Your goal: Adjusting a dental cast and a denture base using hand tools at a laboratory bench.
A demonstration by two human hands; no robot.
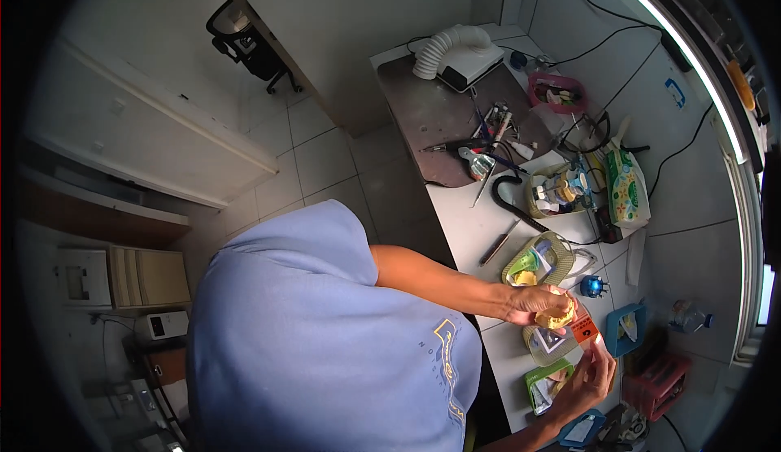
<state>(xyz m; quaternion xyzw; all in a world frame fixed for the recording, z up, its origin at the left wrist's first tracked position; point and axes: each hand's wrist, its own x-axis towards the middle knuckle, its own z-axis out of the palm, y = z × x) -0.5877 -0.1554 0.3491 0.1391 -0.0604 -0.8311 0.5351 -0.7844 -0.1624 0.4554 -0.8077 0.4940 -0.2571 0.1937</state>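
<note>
At lower right of the frame, your left hand [533, 301] closes around a yellowish lump [556, 316] above the white workbench [472, 224], while your right hand [587, 383] pinches the edge of a small orange rectangular label [583, 327]. Just below lies a green-rimmed tray [547, 383]; farther up, a green-and-white patterned packet [626, 187] leans near the wall.

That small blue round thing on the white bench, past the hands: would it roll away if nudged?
Probably. The blue round thing looks ball-shaped and glossy, so a nudge might send it rolling. It sits free on the white bench, apart from the trays. It looks small, so likely light; its material is unclear.
</note>
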